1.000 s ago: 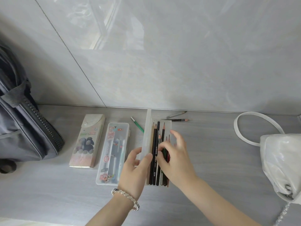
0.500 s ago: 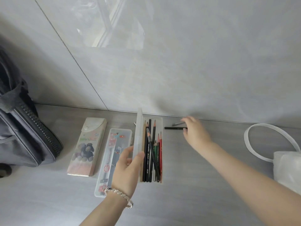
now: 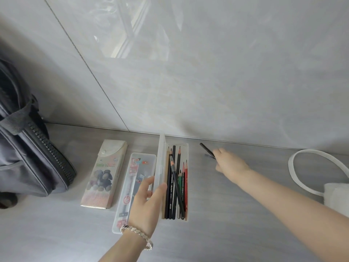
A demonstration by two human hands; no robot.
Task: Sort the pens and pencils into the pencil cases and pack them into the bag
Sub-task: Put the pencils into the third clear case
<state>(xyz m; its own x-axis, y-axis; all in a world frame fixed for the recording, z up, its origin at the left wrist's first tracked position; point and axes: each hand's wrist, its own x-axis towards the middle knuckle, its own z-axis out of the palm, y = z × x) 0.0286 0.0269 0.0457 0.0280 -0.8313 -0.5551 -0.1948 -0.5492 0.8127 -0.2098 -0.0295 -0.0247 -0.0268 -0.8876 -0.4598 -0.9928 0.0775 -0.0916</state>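
Note:
An open clear pencil case (image 3: 187, 148) lies in the middle of the grey table, holding several pencils (image 3: 176, 184). My left hand (image 3: 146, 203) grips its raised lid (image 3: 161, 161) at the near end. To the right, close to the wall, my right hand (image 3: 229, 164) is closed on a black pencil (image 3: 206, 149) lifted slightly off the table. A closed clear case with pens (image 3: 135, 188) sits left of the open one, and a printed bear-picture case (image 3: 104, 174) lies further left. The grey backpack (image 3: 28, 157) stands at far left.
A white handbag (image 3: 338, 195) with a looped strap (image 3: 294, 173) lies at the right edge. A glossy tiled wall (image 3: 188, 72) rises just behind the cases.
My right hand left the pencils in the open case, reached right toward the wall and picked up the black pencil there. My left hand kept holding the lid.

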